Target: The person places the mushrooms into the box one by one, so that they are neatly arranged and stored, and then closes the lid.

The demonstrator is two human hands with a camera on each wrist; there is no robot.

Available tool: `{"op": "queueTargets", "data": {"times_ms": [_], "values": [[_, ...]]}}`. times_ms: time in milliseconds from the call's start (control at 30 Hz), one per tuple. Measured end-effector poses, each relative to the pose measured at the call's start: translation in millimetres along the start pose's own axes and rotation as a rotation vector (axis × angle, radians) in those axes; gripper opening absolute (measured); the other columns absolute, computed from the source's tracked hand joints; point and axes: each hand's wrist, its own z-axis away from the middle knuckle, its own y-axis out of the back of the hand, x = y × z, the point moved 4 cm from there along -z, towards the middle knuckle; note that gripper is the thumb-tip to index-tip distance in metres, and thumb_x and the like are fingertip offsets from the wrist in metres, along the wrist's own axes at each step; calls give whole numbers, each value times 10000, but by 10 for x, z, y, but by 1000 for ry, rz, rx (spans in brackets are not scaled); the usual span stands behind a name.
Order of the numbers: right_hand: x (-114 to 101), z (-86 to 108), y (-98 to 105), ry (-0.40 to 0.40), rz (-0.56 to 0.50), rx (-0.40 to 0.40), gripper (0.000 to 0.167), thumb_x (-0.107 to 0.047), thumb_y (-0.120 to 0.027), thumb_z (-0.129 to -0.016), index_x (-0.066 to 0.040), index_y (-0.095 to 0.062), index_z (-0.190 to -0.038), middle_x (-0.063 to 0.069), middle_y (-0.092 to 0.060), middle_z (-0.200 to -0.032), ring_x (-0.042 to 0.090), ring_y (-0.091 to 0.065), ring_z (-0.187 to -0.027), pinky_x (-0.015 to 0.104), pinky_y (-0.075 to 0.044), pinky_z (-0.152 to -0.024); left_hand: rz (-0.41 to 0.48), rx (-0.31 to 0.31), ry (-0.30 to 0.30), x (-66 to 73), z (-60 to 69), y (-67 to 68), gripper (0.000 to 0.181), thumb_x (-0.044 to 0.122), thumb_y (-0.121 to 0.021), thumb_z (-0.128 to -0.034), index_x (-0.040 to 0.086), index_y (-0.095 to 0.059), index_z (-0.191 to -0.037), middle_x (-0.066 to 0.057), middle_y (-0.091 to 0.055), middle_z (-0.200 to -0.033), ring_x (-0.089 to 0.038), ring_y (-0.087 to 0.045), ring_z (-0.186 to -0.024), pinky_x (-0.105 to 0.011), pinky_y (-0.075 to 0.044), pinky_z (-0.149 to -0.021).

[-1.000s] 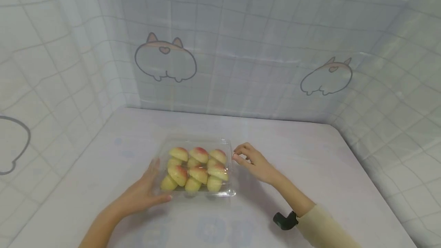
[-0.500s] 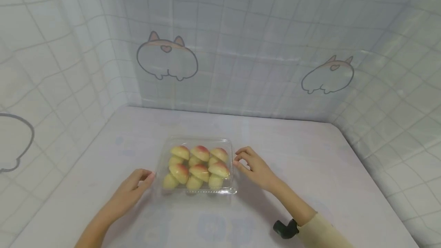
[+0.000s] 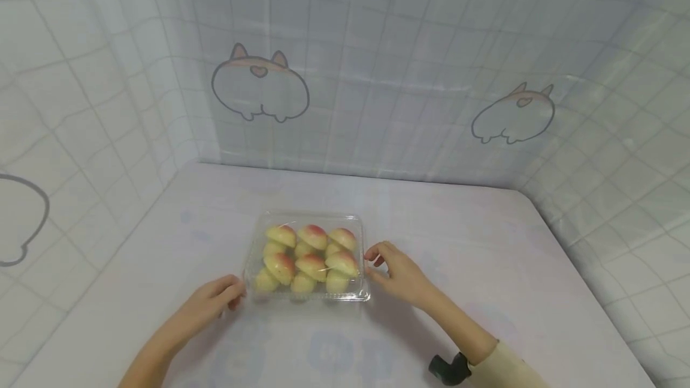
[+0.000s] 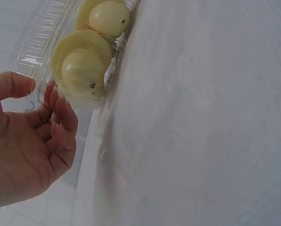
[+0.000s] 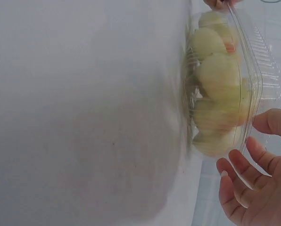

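Note:
A clear plastic clamshell box (image 3: pixel 353 297) with a ridged rim sits on the table in the head view, its lid down. Inside are rows of rounded yellow fruits (image 3: pixel 311 265) with red blush, their exact kind unclear. At the box's front left corner is my left hand (image 3: pixel 212 298); in the left wrist view its thumb and index finger pinch the rim (image 4: pixel 37 82). My right hand (image 3: pixel 398 273) is at the right side. There, in the right wrist view, thumb and index fingertips meet the rim (image 5: pixel 259 84), and the other fingers spread loosely below.
The box stands on a pale patterned tabletop (image 3: pixel 458 226). White grid-printed curtains (image 3: pixel 388 76) with cartoon animal drawings hang behind and on both sides. A dark elbow-shaped object (image 3: pixel 448 370) shows beside the right sleeve (image 3: pixel 507 370).
My left hand has left the box's left side, drawn back, and come to the front left corner. Along the right edge, my right hand has slid slightly nearer to me.

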Motion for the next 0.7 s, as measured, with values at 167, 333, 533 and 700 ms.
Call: {"op": "queueTargets", "data": {"times_ms": [167, 333, 533, 700], "values": [[-34, 72, -20, -4, 8, 3, 218, -222, -639, -933, -135, -565, -1119, -30, -601, -1056, 158, -617, -957, 279, -516, -722, 31, -17, -33, -9, 24, -17, 320, 254, -434, -1029, -1, -568, -891, -53, -532, -768, -142, -489, -676, -250, -436, -560], [-62, 144, -42, 8, 38, 38, 254, -223, -633, -936, -122, -548, -1153, -10, -626, -1057, 171, -627, -949, 290, -519, -701, -69, 65, -10, 2, 47, -35, 305, 274, -436, -1035, 47, -555, -870, -34, -537, -772, -142, -486, -686, -250, -432, -575], [-63, 217, -106, -63, 74, 39, 313, -294, -581, -969, -88, -531, -1200, -40, -621, -987, 121, -620, -873, 279, -525, -699, -303, 193, -57, 70, 81, -70, 246, 226, -444, -1028, 63, -550, -878, 0, -497, -735, -131, -465, -680, -284, -435, -594], [-87, 261, -133, -126, 36, -13, 310, -353, -506, -1001, -74, -597, -1101, -47, -616, -885, 81, -573, -751, 268, -507, -638, -439, 287, -108, 112, 123, -105, 248, 194, -451, -1012, -2, -583, -939, -38, -550, -820, -175, -537, -768, -398, -499, -706]]}}
